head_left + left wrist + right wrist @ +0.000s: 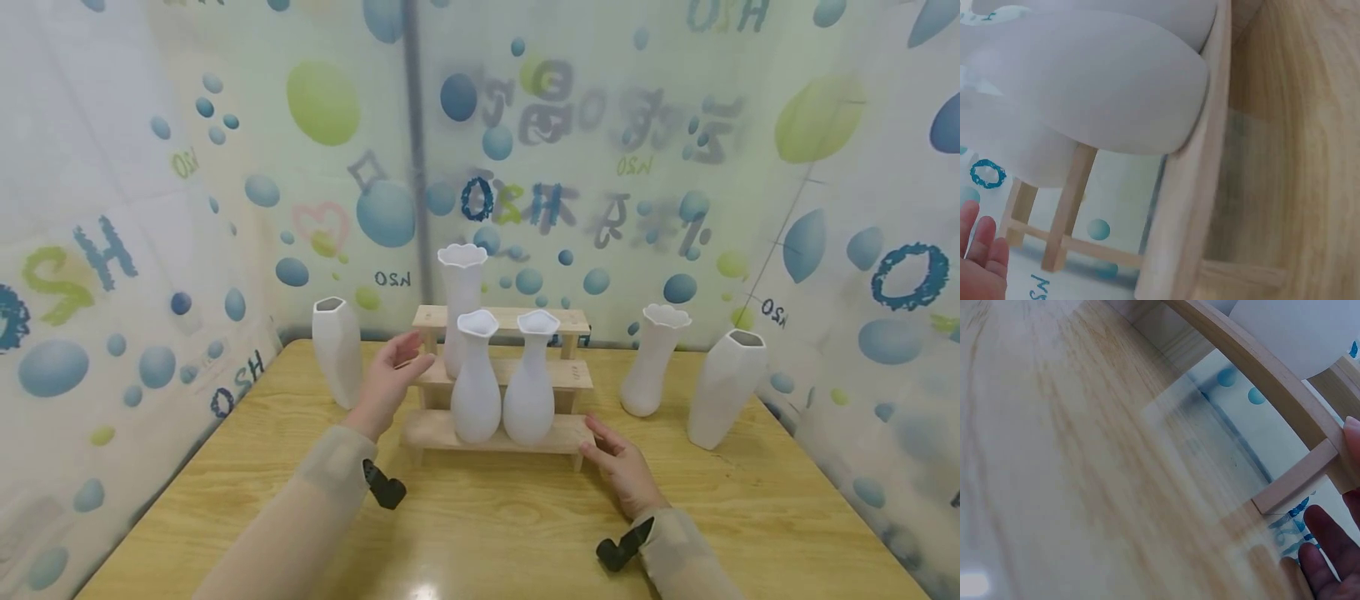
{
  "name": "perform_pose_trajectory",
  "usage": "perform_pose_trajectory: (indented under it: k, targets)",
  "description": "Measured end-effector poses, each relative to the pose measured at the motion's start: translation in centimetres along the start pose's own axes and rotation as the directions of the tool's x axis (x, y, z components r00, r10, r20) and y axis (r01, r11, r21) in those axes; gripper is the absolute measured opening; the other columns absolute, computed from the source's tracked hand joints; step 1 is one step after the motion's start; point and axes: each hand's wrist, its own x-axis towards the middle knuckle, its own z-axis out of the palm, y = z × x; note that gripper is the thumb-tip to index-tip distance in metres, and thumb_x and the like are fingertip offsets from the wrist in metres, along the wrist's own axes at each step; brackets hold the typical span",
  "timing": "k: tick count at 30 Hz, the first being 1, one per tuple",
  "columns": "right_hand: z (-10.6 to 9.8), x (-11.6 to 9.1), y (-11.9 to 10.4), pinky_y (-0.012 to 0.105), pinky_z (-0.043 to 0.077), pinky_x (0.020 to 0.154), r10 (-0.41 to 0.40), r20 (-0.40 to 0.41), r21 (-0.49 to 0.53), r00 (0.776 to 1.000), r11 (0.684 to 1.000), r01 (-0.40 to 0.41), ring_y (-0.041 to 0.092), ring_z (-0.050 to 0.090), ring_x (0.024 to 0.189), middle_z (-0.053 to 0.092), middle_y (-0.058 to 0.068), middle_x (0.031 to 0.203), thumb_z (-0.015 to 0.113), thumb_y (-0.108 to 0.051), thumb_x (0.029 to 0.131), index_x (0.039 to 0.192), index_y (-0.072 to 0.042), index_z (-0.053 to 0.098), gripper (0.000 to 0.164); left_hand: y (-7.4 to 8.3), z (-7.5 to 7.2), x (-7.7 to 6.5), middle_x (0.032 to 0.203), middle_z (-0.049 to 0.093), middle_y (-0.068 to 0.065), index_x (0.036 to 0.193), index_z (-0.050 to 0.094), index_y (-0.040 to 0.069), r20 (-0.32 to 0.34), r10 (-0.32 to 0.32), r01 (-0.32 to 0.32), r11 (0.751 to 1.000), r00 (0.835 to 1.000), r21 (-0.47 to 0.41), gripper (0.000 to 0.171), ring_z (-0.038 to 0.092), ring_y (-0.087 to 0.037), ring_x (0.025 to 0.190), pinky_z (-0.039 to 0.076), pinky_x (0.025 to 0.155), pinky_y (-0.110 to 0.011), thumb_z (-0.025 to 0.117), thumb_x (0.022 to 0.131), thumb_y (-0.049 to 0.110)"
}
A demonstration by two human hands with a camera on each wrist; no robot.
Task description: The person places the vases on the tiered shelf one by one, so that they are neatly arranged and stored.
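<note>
A three-step wooden stand point(577, 375) is in the middle of the table. Two white bulbous vases point(476, 404) point(528, 404) stand side by side on its lowest step, and a taller white vase with a wavy rim point(461, 279) rises behind them from the middle step. My left hand point(387, 383) hovers by the stand's left end, fingers loosely extended and holding nothing. At the lowest step's right end, my right hand point(622, 467) pinches the wood between thumb and forefinger. Its other fingers point(1329, 537) hang apart below the step in the right wrist view.
A faceted white vase point(336, 350) stands on the table left of the stand. To the right are a wavy-rimmed white vase point(647, 367) and another faceted one point(726, 392). The wood-grain table point(480, 533) is bordered by patterned curtains point(600, 125) behind and at both sides.
</note>
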Motion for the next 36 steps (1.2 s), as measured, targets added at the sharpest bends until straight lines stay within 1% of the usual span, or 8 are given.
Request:
perform_pose_trajectory:
  k: [3,8,11,15,19,24,28,36]
  targets:
    - [0.0,0.0,0.1,0.048,0.018,0.114,0.001,0.002,0.007,1.000,1.000,-0.001,0.032,0.024,0.141,0.030,0.010,0.154,0.065,-0.013,0.093,0.144,0.000,0.040,0.059,-0.7,-0.8,-0.8,0.144,0.044,-0.009,0.143,0.041,0.009,0.001,-0.008,0.008,1.000,1.000,0.005,0.061,0.039,-0.026,0.131,0.035,0.107,-0.044,0.068,0.092,0.026]
    - [-0.1,-0.1,0.1,0.048,0.018,0.114,0.010,0.001,0.004,1.000,1.000,-0.010,0.031,0.025,0.140,0.030,0.009,0.154,0.065,-0.015,0.093,0.145,-0.001,0.040,0.060,-2.4,-2.2,-2.2,0.144,0.041,-0.010,0.145,0.039,0.010,0.011,-0.046,0.046,0.998,0.999,0.035,0.063,0.037,-0.028,0.131,0.032,0.108,-0.046,0.068,0.092,0.026]
    - [-0.1,-0.1,0.1,0.047,0.018,0.114,0.015,-0.002,0.002,1.000,1.000,-0.015,0.031,0.025,0.140,0.030,0.008,0.154,0.065,-0.016,0.093,0.145,-0.002,0.040,0.060,-3.8,-2.9,-2.9,0.145,0.040,-0.012,0.146,0.037,0.010,0.029,-0.069,0.067,0.996,0.997,0.060,0.068,0.036,-0.030,0.132,0.031,0.108,-0.048,0.070,0.090,0.030]
    - [-0.2,-0.1,0.1,0.047,0.019,0.114,0.016,-0.005,0.001,1.000,1.000,-0.016,0.031,0.025,0.140,0.031,0.007,0.154,0.065,-0.015,0.093,0.145,-0.002,0.039,0.060,-5.5,-3.6,-3.4,0.147,0.038,-0.012,0.146,0.038,0.012,0.058,-0.120,0.114,0.988,0.991,0.108,0.075,0.035,-0.030,0.133,0.030,0.109,-0.050,0.074,0.085,0.036]
    - [-0.2,-0.2,0.1,0.047,0.019,0.113,0.018,-0.006,-0.001,1.000,1.000,-0.018,0.030,0.026,0.140,0.031,0.007,0.154,0.065,-0.015,0.093,0.145,-0.002,0.040,0.060,-6.8,-3.6,-3.7,0.150,0.036,-0.012,0.145,0.038,0.010,0.075,-0.158,0.146,0.978,0.985,0.147,0.074,0.035,-0.031,0.134,0.030,0.109,-0.051,0.074,0.085,0.034]
    - [-0.2,-0.1,0.1,0.047,0.020,0.113,0.017,0.000,-0.003,1.000,1.000,-0.017,0.031,0.025,0.140,0.031,0.007,0.154,0.065,-0.016,0.093,0.145,-0.003,0.040,0.060,-8.1,-3.2,-4.0,0.151,0.033,-0.015,0.147,0.033,0.007,0.110,-0.184,0.171,0.979,0.977,0.113,0.074,0.032,-0.034,0.136,0.030,0.109,-0.052,0.072,0.088,0.028]
    - [-0.2,-0.1,0.1,0.046,0.021,0.113,0.013,0.002,-0.002,1.000,1.000,-0.013,0.031,0.024,0.141,0.032,0.007,0.153,0.065,-0.015,0.093,0.145,-0.002,0.040,0.059,-9.0,-3.0,-4.1,0.152,0.031,-0.017,0.149,0.028,0.006,0.157,-0.177,0.168,0.983,0.972,0.069,0.077,0.030,-0.036,0.137,0.029,0.109,-0.052,0.072,0.088,0.025]
    - [-0.1,0.1,0.2,0.048,0.021,0.112,0.015,0.003,0.002,1.000,1.000,-0.015,0.031,0.026,0.140,0.032,0.006,0.153,0.064,-0.015,0.093,0.145,-0.003,0.040,0.059,-10.5,-3.3,-4.4,0.153,0.029,-0.015,0.152,0.027,0.011,0.203,-0.173,0.166,0.985,0.964,0.054,0.082,0.033,-0.036,0.134,0.029,0.108,-0.052,0.073,0.086,0.026]
